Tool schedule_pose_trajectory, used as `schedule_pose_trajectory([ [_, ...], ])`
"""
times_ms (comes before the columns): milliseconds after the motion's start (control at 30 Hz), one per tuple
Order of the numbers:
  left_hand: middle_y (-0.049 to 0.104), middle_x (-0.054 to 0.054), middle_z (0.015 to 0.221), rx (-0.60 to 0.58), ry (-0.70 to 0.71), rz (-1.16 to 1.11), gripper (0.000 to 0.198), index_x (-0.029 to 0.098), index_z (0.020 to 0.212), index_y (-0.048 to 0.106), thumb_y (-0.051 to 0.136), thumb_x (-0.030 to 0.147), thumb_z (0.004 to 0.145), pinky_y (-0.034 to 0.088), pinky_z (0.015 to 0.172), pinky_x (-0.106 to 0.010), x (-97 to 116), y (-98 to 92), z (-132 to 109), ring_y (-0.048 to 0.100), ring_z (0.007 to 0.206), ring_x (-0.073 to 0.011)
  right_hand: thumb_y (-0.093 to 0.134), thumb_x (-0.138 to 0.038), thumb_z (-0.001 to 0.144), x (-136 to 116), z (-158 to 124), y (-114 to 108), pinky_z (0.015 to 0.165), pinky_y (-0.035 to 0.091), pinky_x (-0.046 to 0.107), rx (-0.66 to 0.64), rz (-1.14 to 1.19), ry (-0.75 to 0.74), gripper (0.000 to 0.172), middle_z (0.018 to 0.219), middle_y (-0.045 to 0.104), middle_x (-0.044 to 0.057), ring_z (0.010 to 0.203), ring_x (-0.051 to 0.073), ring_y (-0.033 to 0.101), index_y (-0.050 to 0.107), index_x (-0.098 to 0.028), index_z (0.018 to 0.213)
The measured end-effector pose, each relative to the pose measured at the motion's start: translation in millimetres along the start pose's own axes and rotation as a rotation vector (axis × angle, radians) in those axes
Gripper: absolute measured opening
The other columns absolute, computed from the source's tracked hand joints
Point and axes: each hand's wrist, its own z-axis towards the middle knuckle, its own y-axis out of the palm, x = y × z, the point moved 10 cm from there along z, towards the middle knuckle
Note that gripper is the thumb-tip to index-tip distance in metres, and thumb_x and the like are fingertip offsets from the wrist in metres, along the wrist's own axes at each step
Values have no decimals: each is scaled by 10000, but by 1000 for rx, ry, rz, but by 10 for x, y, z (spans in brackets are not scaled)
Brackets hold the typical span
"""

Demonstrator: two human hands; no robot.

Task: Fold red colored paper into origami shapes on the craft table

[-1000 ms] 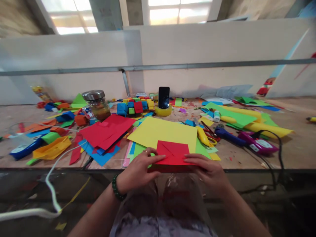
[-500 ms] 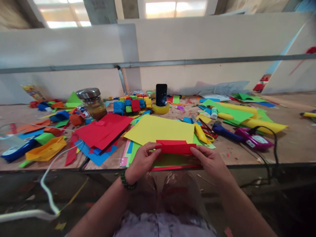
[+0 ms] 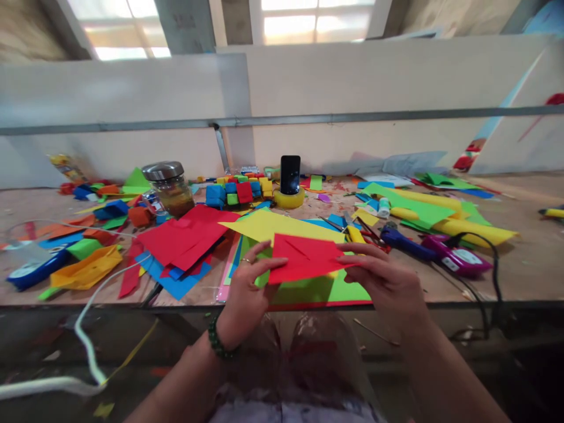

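Observation:
A folded piece of red paper [image 3: 306,258] is held up above the front edge of the table, its broad face with a crease or slit turned toward me. My left hand [image 3: 251,282] pinches its left end between thumb and fingers. At the right end, my right hand [image 3: 388,279] grips it with thumb and fingers. Beneath and behind it lie a yellow sheet [image 3: 259,226] and green sheets [image 3: 348,292]. Red sheets [image 3: 180,238] are piled to the left of my left hand.
Paper cubes [image 3: 244,192] stand at the back near a phone [image 3: 290,174] on a yellow tape roll [image 3: 288,198]. A lidded glass jar [image 3: 173,194] is at left. Scissors [image 3: 335,222], a blue-handled tool [image 3: 406,242] and a purple device [image 3: 458,257] with a cable lie at right.
The red paper has turned from a narrow folded strip to show a broader face, and both hands have shifted their hold on its ends. The view has tilted up slightly.

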Motion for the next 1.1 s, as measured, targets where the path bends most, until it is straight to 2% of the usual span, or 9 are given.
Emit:
schedule_pose_trajectory([
  [133,663,-114,1181,-294,-350,-168,669,243,1330,549,780,355,712,508,857,-355,-304,258,-125,633,1031,-251,616,-258,873,125,-56,110,662,613,272,-36,125,74,163,1035,704,58,867,182,683,762,-275,944],
  [200,640,-115,1232,-357,-421,-274,695,244,1334,543,794,364,697,503,873,-349,-357,323,-183,623,1065,-254,618,-290,872,213,-110,191,676,612,292,-63,190,136,158,1018,715,57,860,193,689,762,-274,937],
  [400,670,-123,1123,-206,-118,-167,239,189,854,783,717,405,776,481,909,-331,-149,159,-194,605,1070,-253,680,-325,803,331,-342,256,640,574,254,-46,61,251,301,1116,649,80,994,223,631,718,-302,1101],
  [500,671,-128,1106,-200,-32,-116,203,211,864,786,679,377,818,495,894,-341,-83,178,-321,615,1051,-249,686,-329,775,315,-479,187,555,541,241,-41,-109,321,435,1044,632,87,853,193,627,662,-311,1209],
  [600,636,-127,1208,-176,48,-58,164,231,878,785,650,320,848,470,953,-357,-6,176,-450,585,1131,-255,675,-307,774,268,-596,237,629,554,269,-147,-95,407,499,1025,686,75,852,197,639,615,-318,1269],
  [767,480,-104,1429,-154,100,-7,152,246,909,780,652,300,847,419,1028,-362,121,157,-589,474,1288,-277,709,-358,743,176,-662,393,644,565,290,-149,270,471,257,885,758,55,777,208,687,772,-282,981],
  [867,428,-100,1472,-42,-8,-129,290,250,1040,744,746,335,763,433,1016,-352,68,24,-624,448,1312,-288,724,-390,724,127,-666,380,553,544,272,-42,320,442,173,709,746,49,637,194,673,798,-243,778],
  [967,601,-105,1305,-72,-248,-395,539,262,1189,670,811,374,681,490,934,-344,-126,55,-721,587,1157,-266,736,-384,714,50,-705,382,556,549,288,0,298,436,175,703,748,47,624,206,675,798,-225,751],
  [1100,747,-92,917,-202,-449,-608,379,180,966,761,827,382,652,540,774,-306,-211,226,-964,691,840,-214,742,-383,710,-79,-793,399,586,565,316,26,259,433,169,737,756,39,649,227,688,798,-231,757],
])
